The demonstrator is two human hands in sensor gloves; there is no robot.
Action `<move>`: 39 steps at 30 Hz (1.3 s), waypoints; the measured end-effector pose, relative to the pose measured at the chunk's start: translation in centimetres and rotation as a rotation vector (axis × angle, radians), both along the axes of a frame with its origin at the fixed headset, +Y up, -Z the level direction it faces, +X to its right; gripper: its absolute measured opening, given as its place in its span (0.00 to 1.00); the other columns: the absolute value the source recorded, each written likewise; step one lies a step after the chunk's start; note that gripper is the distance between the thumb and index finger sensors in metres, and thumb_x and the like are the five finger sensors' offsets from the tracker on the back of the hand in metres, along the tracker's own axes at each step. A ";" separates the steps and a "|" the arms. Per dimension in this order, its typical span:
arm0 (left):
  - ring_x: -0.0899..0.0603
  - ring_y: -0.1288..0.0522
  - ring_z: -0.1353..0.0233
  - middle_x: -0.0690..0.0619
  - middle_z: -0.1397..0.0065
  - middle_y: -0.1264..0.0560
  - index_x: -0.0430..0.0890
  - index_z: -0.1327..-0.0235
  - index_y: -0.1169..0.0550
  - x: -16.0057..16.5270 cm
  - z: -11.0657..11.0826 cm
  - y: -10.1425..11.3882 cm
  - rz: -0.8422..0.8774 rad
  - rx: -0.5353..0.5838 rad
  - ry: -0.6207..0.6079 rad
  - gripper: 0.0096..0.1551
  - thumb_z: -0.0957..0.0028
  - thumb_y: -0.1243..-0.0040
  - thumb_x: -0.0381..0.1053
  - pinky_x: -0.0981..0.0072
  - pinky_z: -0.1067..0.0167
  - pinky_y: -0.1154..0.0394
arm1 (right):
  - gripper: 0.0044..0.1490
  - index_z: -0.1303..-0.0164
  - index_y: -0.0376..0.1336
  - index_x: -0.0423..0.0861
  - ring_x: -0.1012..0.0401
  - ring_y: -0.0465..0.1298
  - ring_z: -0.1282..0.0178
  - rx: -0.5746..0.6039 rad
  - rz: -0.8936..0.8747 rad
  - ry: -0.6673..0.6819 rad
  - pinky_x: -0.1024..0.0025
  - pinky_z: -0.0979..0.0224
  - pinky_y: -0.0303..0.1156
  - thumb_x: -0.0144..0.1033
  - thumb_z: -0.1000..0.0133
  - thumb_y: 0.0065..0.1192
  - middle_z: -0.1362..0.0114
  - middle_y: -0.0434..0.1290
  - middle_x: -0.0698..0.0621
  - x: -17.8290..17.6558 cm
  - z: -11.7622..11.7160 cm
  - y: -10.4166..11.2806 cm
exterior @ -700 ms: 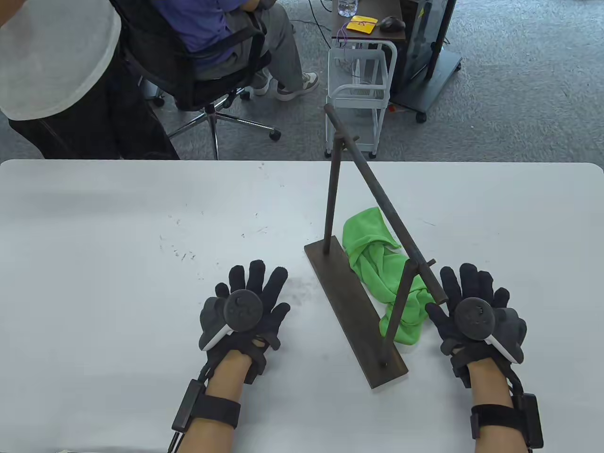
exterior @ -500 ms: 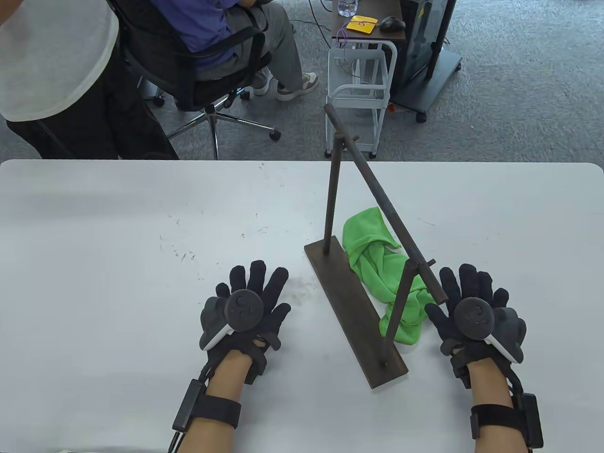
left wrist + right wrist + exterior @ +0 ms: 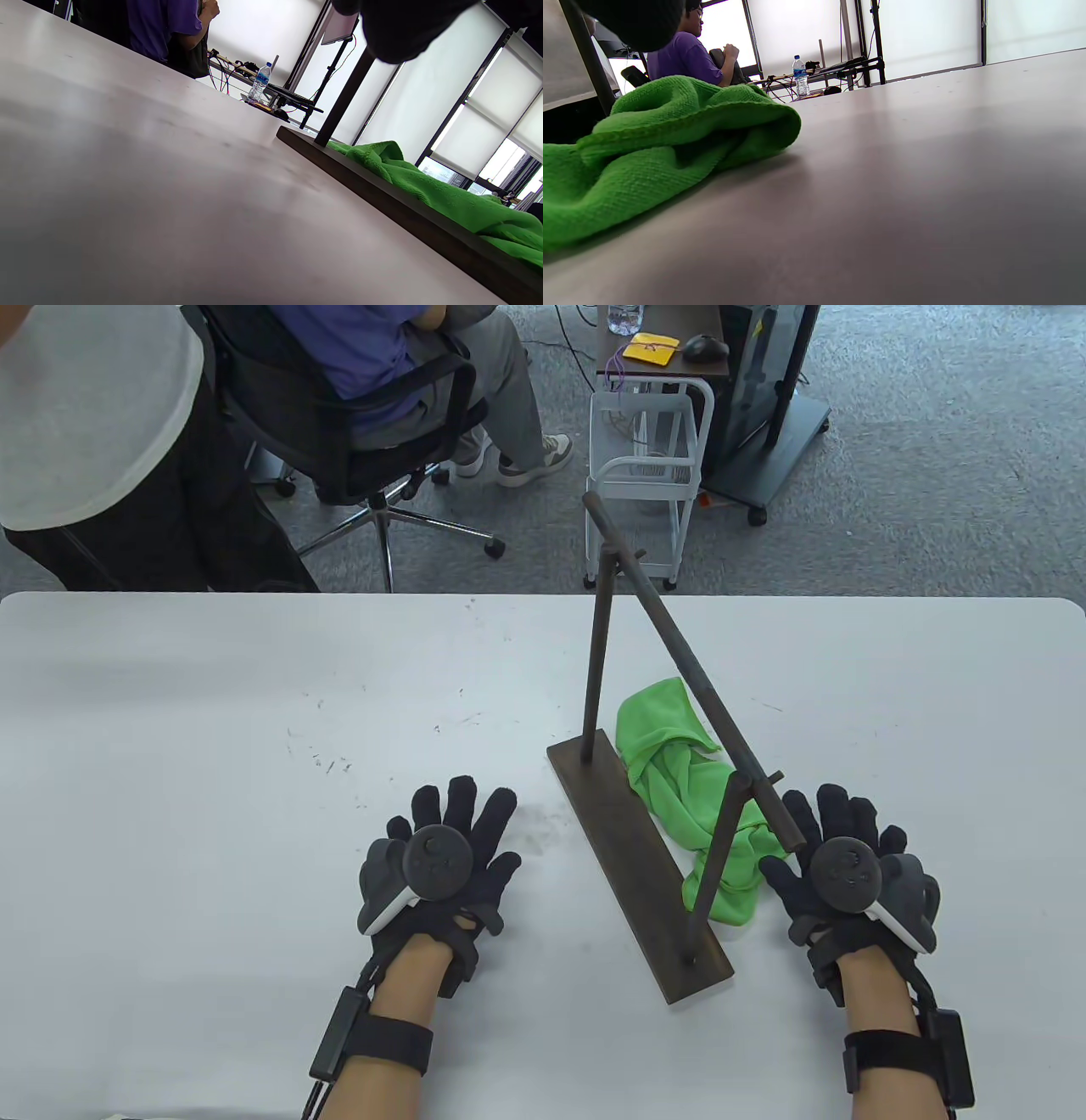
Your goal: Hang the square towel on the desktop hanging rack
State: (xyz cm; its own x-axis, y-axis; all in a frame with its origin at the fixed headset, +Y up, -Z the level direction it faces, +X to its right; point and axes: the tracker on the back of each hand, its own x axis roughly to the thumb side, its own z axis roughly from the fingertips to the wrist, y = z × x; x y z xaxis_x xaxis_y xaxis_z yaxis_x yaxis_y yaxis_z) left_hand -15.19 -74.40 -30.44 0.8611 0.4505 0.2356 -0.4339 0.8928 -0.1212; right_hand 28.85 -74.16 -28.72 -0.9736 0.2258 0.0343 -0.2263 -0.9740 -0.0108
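From the table view, the towel (image 3: pixel 696 806) lies crumpled on the desk (image 3: pixel 212 712) along the right side of the rack (image 3: pixel 645 814), touching its base plate and running under the slanted top bar, toward the near right part of the desk. The left hand (image 3: pixel 441 865) lies flat with fingers spread, well left of the rack and holding nothing; the right hand (image 3: pixel 848 874) is also spread and holds nothing, its thumb just beside the towel's near end and its fingers close to the bar's near tip. The likely trouble: a lift straight up would drag the cloth into the bar or the near post and could tip or shift the rack, since neither hand steadies it. From the left wrist view, the towel (image 3: pixel 445 203) bunches right against the base plate's edge (image 3: pixel 382 195), so a fold could snag there. From the right wrist view, the towel (image 3: pixel 649 148) is a thick rolled heap with no clear corner showing; a pinch on the bulk would likely raise a wad that slides off the bar instead of draping evenly.
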 end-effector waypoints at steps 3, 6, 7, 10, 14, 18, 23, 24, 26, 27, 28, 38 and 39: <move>0.23 0.65 0.19 0.50 0.15 0.60 0.65 0.19 0.46 0.0 0.0 0.0 0.006 -0.004 0.000 0.43 0.44 0.40 0.62 0.24 0.39 0.68 | 0.50 0.27 0.30 0.67 0.36 0.38 0.18 -0.008 -0.002 0.003 0.25 0.30 0.34 0.64 0.45 0.54 0.14 0.31 0.45 0.0 0.0 -0.1; 0.23 0.65 0.19 0.49 0.15 0.60 0.65 0.19 0.46 0.0 0.0 -0.1 0.000 -0.015 -0.004 0.43 0.44 0.41 0.62 0.24 0.39 0.68 | 0.50 0.27 0.30 0.67 0.36 0.39 0.17 0.001 -0.005 0.006 0.25 0.29 0.34 0.64 0.45 0.55 0.14 0.31 0.45 0.0 0.1 0.0; 0.23 0.65 0.19 0.49 0.15 0.60 0.65 0.19 0.46 0.0 0.1 0.0 0.001 -0.015 -0.005 0.42 0.44 0.41 0.62 0.24 0.39 0.68 | 0.50 0.27 0.30 0.67 0.36 0.39 0.17 0.011 -0.009 0.005 0.25 0.29 0.34 0.64 0.45 0.55 0.14 0.31 0.45 0.0 0.2 0.1; 0.23 0.65 0.19 0.49 0.15 0.59 0.65 0.19 0.46 0.0 0.1 0.1 0.015 -0.013 -0.005 0.42 0.44 0.41 0.62 0.24 0.39 0.68 | 0.50 0.27 0.30 0.67 0.36 0.39 0.17 0.027 -0.034 0.004 0.25 0.29 0.34 0.64 0.45 0.55 0.14 0.31 0.46 0.1 0.2 0.2; 0.23 0.65 0.19 0.49 0.15 0.59 0.65 0.18 0.46 0.0 0.0 0.0 0.004 -0.034 -0.008 0.42 0.44 0.41 0.62 0.24 0.39 0.68 | 0.51 0.27 0.30 0.67 0.35 0.39 0.17 0.014 -0.019 -0.002 0.25 0.29 0.34 0.63 0.45 0.57 0.14 0.32 0.46 0.1 0.1 0.1; 0.23 0.65 0.19 0.49 0.15 0.59 0.65 0.18 0.46 0.0 0.0 0.2 0.022 -0.026 -0.010 0.42 0.44 0.41 0.62 0.24 0.39 0.68 | 0.52 0.27 0.31 0.67 0.35 0.44 0.17 -0.014 -0.042 0.029 0.24 0.29 0.35 0.63 0.46 0.60 0.14 0.35 0.46 0.0 -0.1 0.0; 0.23 0.65 0.19 0.49 0.15 0.59 0.65 0.18 0.46 0.2 0.1 -0.1 0.008 -0.048 -0.021 0.42 0.44 0.41 0.62 0.24 0.39 0.68 | 0.50 0.28 0.34 0.71 0.35 0.44 0.17 -0.115 -0.072 0.172 0.24 0.29 0.35 0.58 0.46 0.64 0.13 0.35 0.47 -1.5 -0.3 -0.6; 0.23 0.65 0.19 0.49 0.15 0.59 0.65 0.18 0.46 0.2 0.1 0.0 0.012 -0.047 -0.023 0.42 0.44 0.41 0.62 0.24 0.39 0.68 | 0.51 0.28 0.34 0.71 0.35 0.42 0.17 -0.134 -0.067 0.197 0.24 0.29 0.34 0.56 0.45 0.66 0.13 0.34 0.48 -1.9 -0.3 -0.6; 0.23 0.65 0.19 0.49 0.15 0.59 0.65 0.18 0.46 0.1 0.1 0.1 0.020 -0.042 -0.023 0.42 0.44 0.41 0.62 0.24 0.38 0.68 | 0.53 0.28 0.34 0.71 0.35 0.40 0.17 -0.174 -0.040 0.221 0.24 0.29 0.34 0.53 0.46 0.68 0.13 0.32 0.49 -2.6 -0.4 -0.8; 0.23 0.64 0.19 0.49 0.15 0.59 0.65 0.18 0.46 0.0 0.1 0.1 0.022 -0.042 -0.021 0.42 0.44 0.41 0.62 0.24 0.38 0.68 | 0.54 0.28 0.33 0.71 0.35 0.39 0.17 -0.205 -0.033 0.239 0.24 0.29 0.34 0.52 0.46 0.69 0.14 0.31 0.48 -2.9 -0.5 -1.0; 0.23 0.64 0.19 0.49 0.15 0.59 0.65 0.18 0.46 0.0 0.0 -0.1 0.021 -0.049 -0.019 0.42 0.44 0.41 0.62 0.24 0.38 0.68 | 0.54 0.28 0.34 0.70 0.35 0.38 0.17 -0.245 -0.017 0.256 0.24 0.30 0.33 0.51 0.46 0.70 0.14 0.30 0.48 -3.3 -0.5 -1.4; 0.22 0.64 0.19 0.49 0.15 0.59 0.65 0.18 0.46 0.1 0.1 -0.2 0.020 -0.074 -0.025 0.42 0.44 0.41 0.62 0.24 0.39 0.68 | 0.34 0.33 0.52 0.69 0.37 0.45 0.18 -0.200 0.099 0.196 0.26 0.28 0.41 0.48 0.45 0.67 0.14 0.43 0.46 -4.0 -0.7 -1.9; 0.22 0.64 0.19 0.49 0.15 0.59 0.65 0.18 0.45 0.1 0.1 -0.2 0.018 -0.077 -0.026 0.42 0.44 0.41 0.62 0.24 0.39 0.68 | 0.31 0.35 0.55 0.68 0.38 0.46 0.18 -0.167 0.102 0.190 0.26 0.28 0.43 0.47 0.45 0.67 0.14 0.45 0.46 -4.0 -0.7 -1.8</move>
